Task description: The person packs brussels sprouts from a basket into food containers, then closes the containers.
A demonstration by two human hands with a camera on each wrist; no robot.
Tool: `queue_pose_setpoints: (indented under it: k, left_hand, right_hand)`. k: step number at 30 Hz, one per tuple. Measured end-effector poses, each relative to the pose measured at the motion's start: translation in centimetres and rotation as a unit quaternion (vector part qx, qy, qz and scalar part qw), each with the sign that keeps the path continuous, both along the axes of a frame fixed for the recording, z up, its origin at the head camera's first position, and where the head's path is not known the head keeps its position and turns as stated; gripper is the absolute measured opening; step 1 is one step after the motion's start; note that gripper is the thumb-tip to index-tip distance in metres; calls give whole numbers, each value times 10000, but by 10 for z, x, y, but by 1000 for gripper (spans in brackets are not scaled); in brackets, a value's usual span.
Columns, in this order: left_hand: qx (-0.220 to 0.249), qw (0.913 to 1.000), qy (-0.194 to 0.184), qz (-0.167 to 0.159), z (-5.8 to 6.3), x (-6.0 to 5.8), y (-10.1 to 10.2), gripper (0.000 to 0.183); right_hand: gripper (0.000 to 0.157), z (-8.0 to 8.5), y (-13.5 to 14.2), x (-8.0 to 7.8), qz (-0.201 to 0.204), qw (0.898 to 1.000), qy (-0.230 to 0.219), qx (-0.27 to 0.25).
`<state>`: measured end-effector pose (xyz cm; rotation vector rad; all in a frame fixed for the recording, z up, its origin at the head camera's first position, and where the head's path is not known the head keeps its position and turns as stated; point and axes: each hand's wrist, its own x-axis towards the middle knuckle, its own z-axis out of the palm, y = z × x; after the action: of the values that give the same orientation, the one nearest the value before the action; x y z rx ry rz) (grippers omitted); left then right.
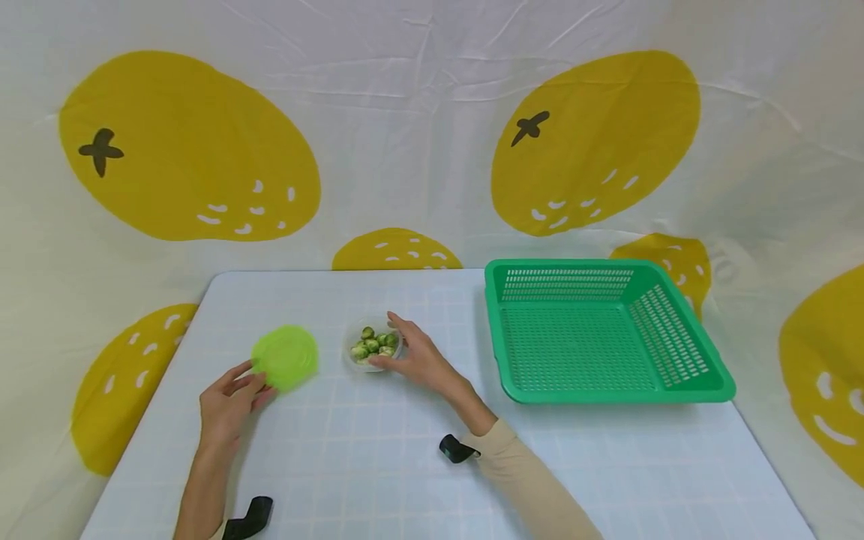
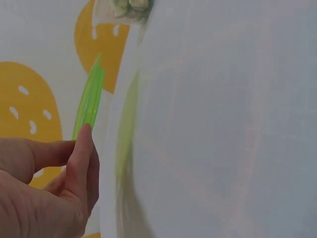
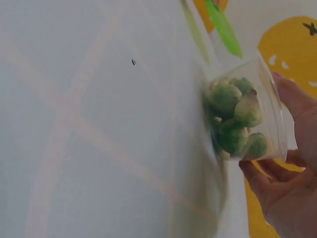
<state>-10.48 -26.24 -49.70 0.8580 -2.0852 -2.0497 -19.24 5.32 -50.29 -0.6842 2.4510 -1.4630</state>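
Note:
At the left, my left hand [image 1: 229, 405] pinches a round, bright green lid [image 1: 286, 356] between thumb and fingers. The left wrist view shows this lid edge-on, raised a little above the table, with its shadow beneath. Near the table's middle, my right hand [image 1: 421, 360] grips a small clear plastic container [image 3: 273, 116] by its sides near the rim. Several Brussels sprouts [image 1: 371, 345] lie inside the container, whose top is uncovered. In the right wrist view the thumb and fingers press opposite sides of the container; whether its base touches the table I cannot tell.
A large green plastic basket [image 1: 617, 397] with slotted walls stands at the right on the table [image 1: 378, 457], which has a pale checked cover. Behind hangs a white cloth [image 1: 398, 150] with big yellow fruit prints.

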Motion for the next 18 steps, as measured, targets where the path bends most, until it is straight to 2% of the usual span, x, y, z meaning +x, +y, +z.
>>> queue_pose_setpoints:
  k: [9, 18]
  left_hand:
    - [482, 9982, 333, 152, 9, -7, 7, 52]
    - [698, 9961, 532, 2, 21, -12, 21, 51]
  right_hand:
    - [93, 2, -1, -2, 21, 9998, -38, 176]
    - [85, 8, -2, -4, -113, 9992, 350, 158]
